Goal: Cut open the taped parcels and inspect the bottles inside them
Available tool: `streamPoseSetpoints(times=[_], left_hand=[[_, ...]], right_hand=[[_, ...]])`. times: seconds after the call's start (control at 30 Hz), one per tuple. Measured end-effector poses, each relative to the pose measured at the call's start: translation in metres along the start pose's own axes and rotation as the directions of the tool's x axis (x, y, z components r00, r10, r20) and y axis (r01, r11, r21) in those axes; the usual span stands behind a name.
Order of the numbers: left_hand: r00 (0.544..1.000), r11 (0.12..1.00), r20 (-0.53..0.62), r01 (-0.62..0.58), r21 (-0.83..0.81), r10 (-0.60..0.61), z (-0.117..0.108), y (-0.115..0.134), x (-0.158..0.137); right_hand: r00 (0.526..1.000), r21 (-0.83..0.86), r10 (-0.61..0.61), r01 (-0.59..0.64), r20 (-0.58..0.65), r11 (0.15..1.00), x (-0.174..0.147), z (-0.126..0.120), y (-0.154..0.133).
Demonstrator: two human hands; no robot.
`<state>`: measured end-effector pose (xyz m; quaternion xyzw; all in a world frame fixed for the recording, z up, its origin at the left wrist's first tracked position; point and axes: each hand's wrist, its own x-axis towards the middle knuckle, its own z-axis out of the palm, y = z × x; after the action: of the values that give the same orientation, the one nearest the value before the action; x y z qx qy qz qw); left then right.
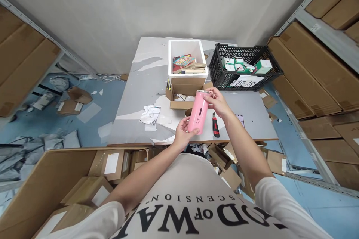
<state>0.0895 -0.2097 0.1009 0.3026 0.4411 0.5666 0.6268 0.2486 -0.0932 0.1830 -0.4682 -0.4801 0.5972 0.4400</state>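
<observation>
Left hand (181, 134) is gripping pink bottle (198, 112) near lower end; right hand (218, 102) is holding upper end. Red-black cutter (215, 126) is lying on bench (255, 114); open carton (182, 105) is standing before white bin (185, 47).

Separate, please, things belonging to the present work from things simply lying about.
Probably in use:
pink cylindrical bottle, held in left hand and right hand
open brown cardboard box

Apparently just lying about:
red and black utility knife
crumpled white paper
black plastic crate

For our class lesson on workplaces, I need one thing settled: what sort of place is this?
Probably a warehouse packing room: tall shelves stacked with cardboard boxes, a big carton holding more boxes with white labels, and a knife on the table.
</observation>
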Motion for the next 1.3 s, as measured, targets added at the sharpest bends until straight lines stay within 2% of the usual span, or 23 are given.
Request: streamPoseSetpoints(times=[0.07, 0.1, 0.13, 0.2, 0.23, 0.27, 0.3, 0.43, 0.53, 0.6, 0.7, 0.77, 0.87, 1.03, 1.17, 1.3], left_hand=[[0.998, 0.993, 0.032, 0.058, -0.103, -0.055, -0.002, 0.003, -0.001], [0.987, 0.970, 0.084, 0.153, -0.188, -0.140, -0.003, 0.006, -0.002], [0.956, 0.922, 0.164, 0.279, -0.266, -0.242, -0.005, 0.009, -0.002], [0.843, 0.781, 0.348, 0.521, -0.345, -0.410, -0.007, 0.016, -0.003], [0.789, 0.720, 0.416, 0.598, -0.352, -0.452, -0.008, 0.019, -0.004], [0.756, 0.682, 0.454, 0.639, -0.356, -0.471, -0.009, 0.021, -0.004], [0.748, 0.665, 0.462, 0.650, -0.368, -0.476, -0.009, 0.023, -0.004], [0.805, 0.686, 0.377, 0.590, -0.426, -0.457, -0.007, 0.022, -0.002], [0.853, 0.744, 0.327, 0.518, -0.423, -0.408, -0.005, 0.019, 0.000], [0.896, 0.800, 0.273, 0.437, -0.412, -0.349, -0.005, 0.018, 0.002], [0.956, 0.881, 0.146, 0.293, -0.371, -0.256, -0.005, 0.018, 0.004], [0.977, 0.923, 0.061, 0.215, -0.320, -0.206, -0.005, 0.017, 0.005], [0.993, 0.970, -0.039, 0.098, -0.221, -0.109, -0.003, 0.013, 0.008], [0.991, 0.993, -0.135, -0.036, -0.110, 0.021, 0.005, 0.008, 0.010], [0.987, 0.993, -0.154, -0.055, -0.100, 0.040, 0.009, 0.009, 0.009], [0.995, 0.987, -0.102, -0.028, -0.161, 0.012, 0.004, 0.008, 0.007]], right_hand=[[1.000, 0.055, -0.006, 0.006, 0.001, 0.998, 0.005, 0.001, 0.001], [1.000, 0.094, -0.016, 0.015, 0.008, 0.995, 0.008, 0.002, 0.002], [0.999, 0.133, -0.031, 0.029, 0.014, 0.991, 0.011, 0.002, 0.003], [0.997, 0.198, -0.067, 0.060, 0.026, 0.978, 0.016, 0.002, 0.007], [0.996, 0.220, -0.081, 0.073, 0.030, 0.973, 0.019, 0.003, 0.010], [0.995, 0.238, -0.094, 0.084, 0.030, 0.968, 0.021, 0.003, 0.013], [0.994, 0.255, -0.107, 0.097, 0.024, 0.962, 0.024, 0.004, 0.017], [0.988, 0.298, -0.151, 0.149, -0.016, 0.943, 0.031, 0.009, 0.027], [0.991, 0.252, -0.130, 0.127, -0.005, 0.959, 0.034, 0.009, 0.028], [0.986, 0.165, -0.154, 0.163, -0.068, 0.973, 0.032, 0.005, 0.026], [0.933, -0.046, -0.280, 0.277, -0.225, 0.960, 0.025, -0.004, 0.020], [0.927, -0.167, -0.321, 0.291, -0.195, 0.942, 0.018, -0.008, 0.015], [0.944, -0.312, -0.319, 0.277, -0.089, 0.909, 0.011, -0.007, 0.004], [0.945, -0.478, -0.313, 0.234, -0.092, 0.847, 0.012, 0.002, -0.012], [0.948, -0.459, -0.301, 0.222, -0.106, 0.860, 0.021, 0.002, -0.015], [0.970, -0.284, -0.241, 0.230, -0.004, 0.931, 0.031, -0.003, -0.013]])
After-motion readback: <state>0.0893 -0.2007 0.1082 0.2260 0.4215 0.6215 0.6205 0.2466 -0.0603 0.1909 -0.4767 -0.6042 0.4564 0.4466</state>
